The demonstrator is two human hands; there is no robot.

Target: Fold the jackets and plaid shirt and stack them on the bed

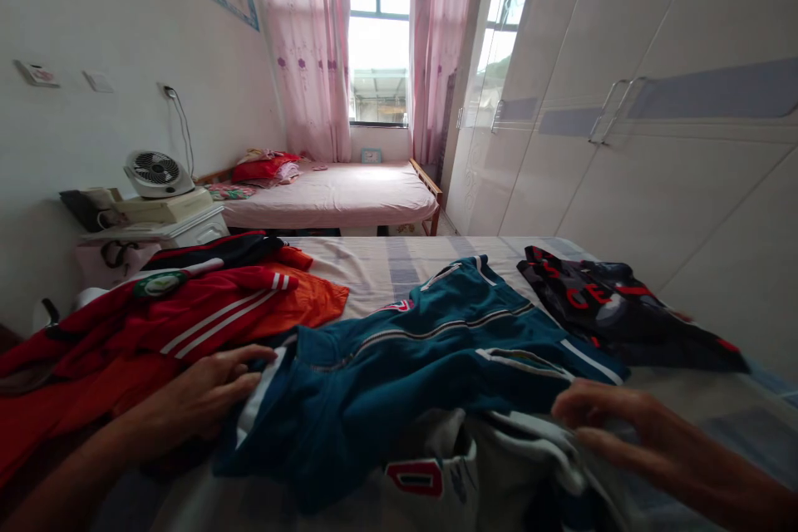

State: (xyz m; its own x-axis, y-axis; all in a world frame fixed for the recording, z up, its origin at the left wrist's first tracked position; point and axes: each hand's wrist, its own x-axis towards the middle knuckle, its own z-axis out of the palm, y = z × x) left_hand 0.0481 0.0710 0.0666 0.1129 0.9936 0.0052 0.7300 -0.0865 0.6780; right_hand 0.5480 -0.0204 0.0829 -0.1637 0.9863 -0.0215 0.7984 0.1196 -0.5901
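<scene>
A teal zip-up jacket [399, 374] with white trim lies spread and wrinkled on the bed in front of me. My left hand [218, 386] is at its left edge, the fingers closed on the cloth beside a white stripe. On the opposite side, my right hand [614, 416] is close to the jacket's lower right edge, slightly blurred, with bent fingers and the thumb apart. I see nothing held in it. Below the jacket, partly covered by it, is a grey-white garment [492, 465] with a red-edged letter patch.
Red and orange clothes [218, 307] are heaped at left. A folded black garment with red lettering [598, 299] lies at right on the bedsheet [374, 266]. Beyond are a small fan [155, 170] on a bedside cabinet, a second bed [349, 191] and white wardrobes [623, 41].
</scene>
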